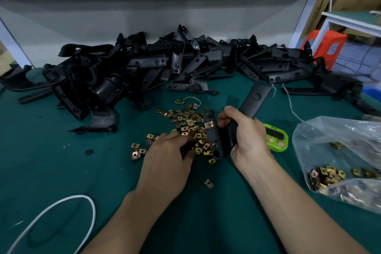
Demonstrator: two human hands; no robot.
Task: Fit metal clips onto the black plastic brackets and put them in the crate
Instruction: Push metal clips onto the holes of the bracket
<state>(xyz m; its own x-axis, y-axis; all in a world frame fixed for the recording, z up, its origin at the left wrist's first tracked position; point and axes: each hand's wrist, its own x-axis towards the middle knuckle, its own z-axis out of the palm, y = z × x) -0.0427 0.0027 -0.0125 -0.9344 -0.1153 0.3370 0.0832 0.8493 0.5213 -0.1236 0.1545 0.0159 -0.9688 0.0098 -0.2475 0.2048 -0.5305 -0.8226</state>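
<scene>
The right hand (pixel 245 132) is wrapped round a long black plastic bracket (pixel 213 136), held over the green table mat (pixel 61 161), with one brass-coloured metal clip (pixel 209 125) sitting on its edge. The left hand (pixel 171 154) lies palm down on the loose heap of brass clips (pixel 185 119), its fingertips buried, so I cannot tell whether it has pinched one.

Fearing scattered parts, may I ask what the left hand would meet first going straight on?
The left hand would meet the loose metal clips first; beyond them, probably the black bracket that the right hand grips.
</scene>
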